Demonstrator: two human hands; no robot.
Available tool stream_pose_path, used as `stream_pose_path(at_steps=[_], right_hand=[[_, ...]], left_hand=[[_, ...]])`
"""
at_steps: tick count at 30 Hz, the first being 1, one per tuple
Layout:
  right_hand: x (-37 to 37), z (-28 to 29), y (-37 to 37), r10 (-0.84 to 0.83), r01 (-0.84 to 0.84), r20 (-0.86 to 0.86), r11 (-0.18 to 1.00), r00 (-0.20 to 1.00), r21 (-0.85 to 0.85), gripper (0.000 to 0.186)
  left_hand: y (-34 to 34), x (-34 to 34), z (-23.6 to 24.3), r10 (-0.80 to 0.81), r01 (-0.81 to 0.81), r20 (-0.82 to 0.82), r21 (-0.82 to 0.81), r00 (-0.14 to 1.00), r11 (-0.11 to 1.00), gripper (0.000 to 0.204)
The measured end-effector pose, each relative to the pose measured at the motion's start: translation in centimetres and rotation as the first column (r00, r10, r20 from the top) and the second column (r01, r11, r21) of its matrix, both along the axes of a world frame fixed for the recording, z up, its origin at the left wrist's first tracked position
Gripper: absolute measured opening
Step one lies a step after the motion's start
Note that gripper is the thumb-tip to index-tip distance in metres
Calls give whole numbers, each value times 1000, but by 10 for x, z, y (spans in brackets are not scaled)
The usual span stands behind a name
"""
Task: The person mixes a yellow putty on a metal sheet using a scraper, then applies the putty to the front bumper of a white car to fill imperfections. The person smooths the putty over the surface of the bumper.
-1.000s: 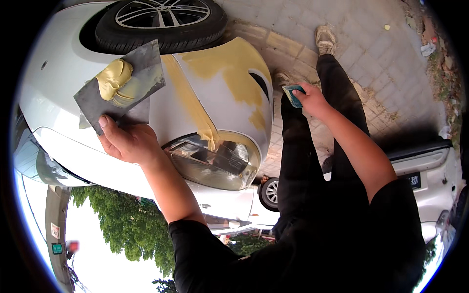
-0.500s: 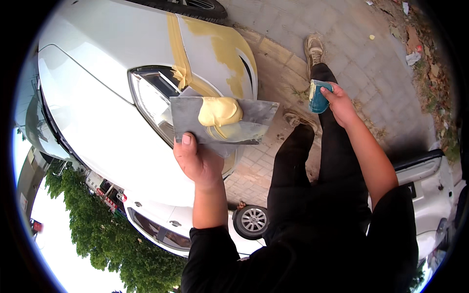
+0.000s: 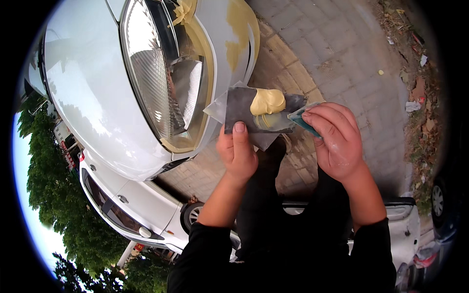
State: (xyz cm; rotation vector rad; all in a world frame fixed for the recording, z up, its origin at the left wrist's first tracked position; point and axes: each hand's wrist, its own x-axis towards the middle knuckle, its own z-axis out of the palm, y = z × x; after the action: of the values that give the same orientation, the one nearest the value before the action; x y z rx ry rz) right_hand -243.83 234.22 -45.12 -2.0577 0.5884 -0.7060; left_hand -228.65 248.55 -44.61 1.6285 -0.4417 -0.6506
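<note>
My left hand [image 3: 238, 151] grips a dark flat mixing board [image 3: 238, 108] by its near edge, thumb on top. Clear film or sheet sticks out past the board's edges. A thick mound of yellow body filler [image 3: 267, 101] sits on the board, with thin smears below it. My right hand [image 3: 338, 141] pinches a teal filler spreader [image 3: 304, 121], its edge at the board's right end; whether they touch I cannot tell. To the left is the white car's front, with its headlight [image 3: 168, 73] bordered by yellow masking tape [image 3: 207, 63] and dried filler [image 3: 238, 34] on the bumper.
A second white car [image 3: 129, 198] stands at the lower left. White car panels [image 3: 403, 229] lie at the lower right. Brick paving [image 3: 332, 49] runs underfoot, edged by a litter-strewn dirt strip [image 3: 422, 112] on the right. A dark wheeled vehicle [image 3: 438, 200] shows at the far right.
The headlight now looks larger and nearer. My right hand has brought the spreader in from the right to the board's edge. The board has shifted right in view.
</note>
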Motion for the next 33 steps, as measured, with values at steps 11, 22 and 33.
stream_pose_path(at_steps=[11,22,33], right_hand=[[5,-95,-24,138,-108,36,891,990,-442,28],[33,-172,16,184,-58,154,802,971,-594,42],[39,-185,27,168,4,221,788,961,-615,38]], left_hand=[[-8,-1,-123,-56,46,-22,-320,998,946,35],[5,21,-212,-50,211,445,-320,894,923,29],[13,12,-209,-96,268,647,-174,757,948,33]])
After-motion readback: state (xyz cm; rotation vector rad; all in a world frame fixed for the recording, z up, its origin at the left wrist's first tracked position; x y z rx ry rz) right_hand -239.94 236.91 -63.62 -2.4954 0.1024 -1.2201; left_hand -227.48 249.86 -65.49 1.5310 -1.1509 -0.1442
